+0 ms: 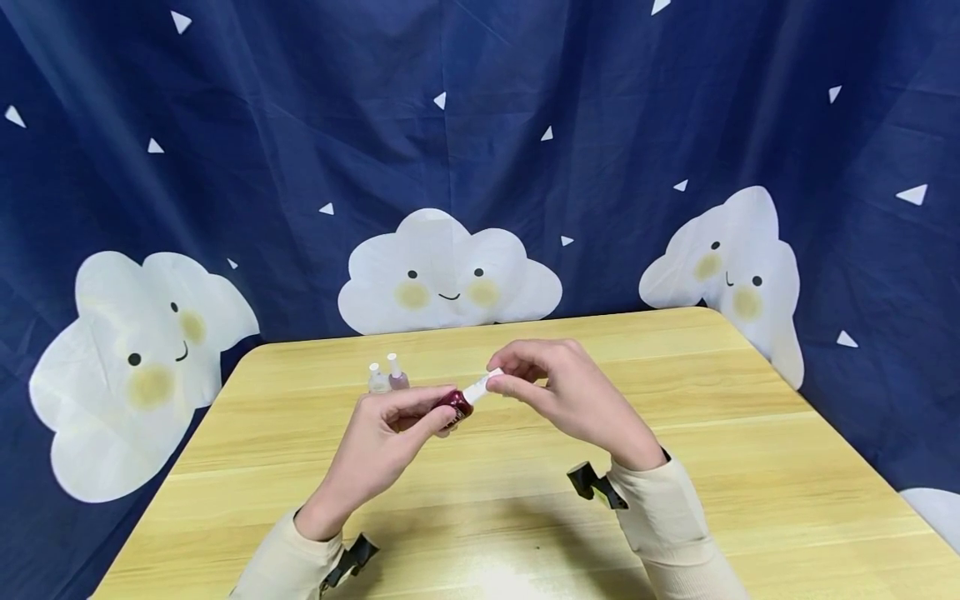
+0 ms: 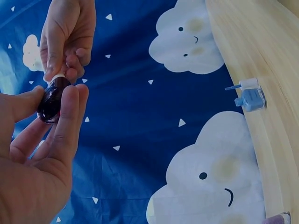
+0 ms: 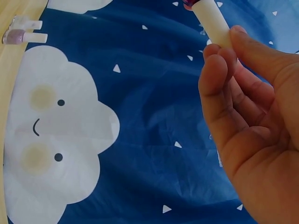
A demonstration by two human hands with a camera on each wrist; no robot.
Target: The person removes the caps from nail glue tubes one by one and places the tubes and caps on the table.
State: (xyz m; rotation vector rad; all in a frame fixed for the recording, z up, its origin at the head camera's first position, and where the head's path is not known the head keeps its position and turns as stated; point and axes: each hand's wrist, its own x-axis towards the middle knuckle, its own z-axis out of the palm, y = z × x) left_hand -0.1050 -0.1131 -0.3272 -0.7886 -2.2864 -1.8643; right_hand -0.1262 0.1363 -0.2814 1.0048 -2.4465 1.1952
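My left hand point(image 1: 382, 437) holds a dark red nail polish bottle point(image 1: 455, 403) between thumb and fingers, tilted with its neck up to the right. My right hand point(image 1: 573, 396) pinches the far end of its long white cap point(image 1: 480, 387) with thumb and fingertips. Bottle and cap meet in one line, seen also in the right wrist view, where the white cap point(image 3: 212, 21) shows clearly. Both hands are raised over the table. From the left wrist view, the dark glass point(image 2: 51, 102) lies among the left fingertips; the right fingers partly cover the cap.
On the wooden table point(image 1: 750, 500) behind my left hand stand a clear bottle point(image 1: 377, 382) and a lilac bottle point(image 1: 397, 379), both white-capped. A light blue bottle point(image 2: 253, 99) has an exposed neck, with a white cap and brush point(image 2: 247, 84) beside it. A cloud-printed curtain point(image 1: 480, 125) hangs behind.
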